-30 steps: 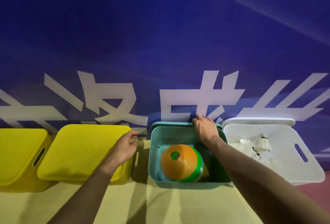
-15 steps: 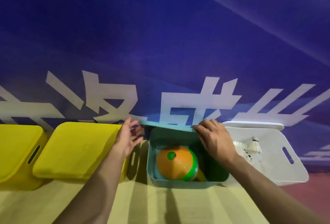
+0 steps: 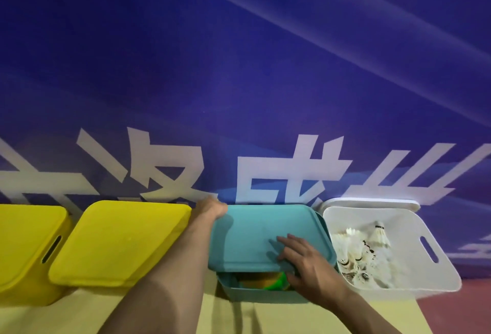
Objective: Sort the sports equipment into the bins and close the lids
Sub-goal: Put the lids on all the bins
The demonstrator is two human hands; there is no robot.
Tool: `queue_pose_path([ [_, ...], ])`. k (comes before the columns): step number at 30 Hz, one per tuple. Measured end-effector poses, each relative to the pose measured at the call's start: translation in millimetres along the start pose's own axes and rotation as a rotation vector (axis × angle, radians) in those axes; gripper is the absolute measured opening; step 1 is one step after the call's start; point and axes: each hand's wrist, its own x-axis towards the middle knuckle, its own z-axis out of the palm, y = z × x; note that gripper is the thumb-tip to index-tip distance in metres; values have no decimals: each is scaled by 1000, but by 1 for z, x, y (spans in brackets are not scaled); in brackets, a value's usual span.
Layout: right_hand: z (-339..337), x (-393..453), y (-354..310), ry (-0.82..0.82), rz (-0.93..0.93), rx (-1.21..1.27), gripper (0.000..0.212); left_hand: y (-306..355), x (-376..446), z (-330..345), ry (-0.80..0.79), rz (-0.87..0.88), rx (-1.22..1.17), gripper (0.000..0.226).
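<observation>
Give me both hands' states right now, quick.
Left hand: grips the far-left corner of the teal lid.
Right hand: open, fingers spread flat on the lid's near-right part.

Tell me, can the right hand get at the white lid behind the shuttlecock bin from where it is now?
Probably yes. The right hand lies on the teal lid next to the white bin, and nothing stands between it and the white lid at the wall.
</observation>
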Motion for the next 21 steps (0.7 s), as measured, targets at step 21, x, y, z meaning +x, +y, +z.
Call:
queue_pose_path([
  [21, -13, 7, 75, 172, 423, -59, 58, -35, -22, 73, 15, 157, 92, 29],
])
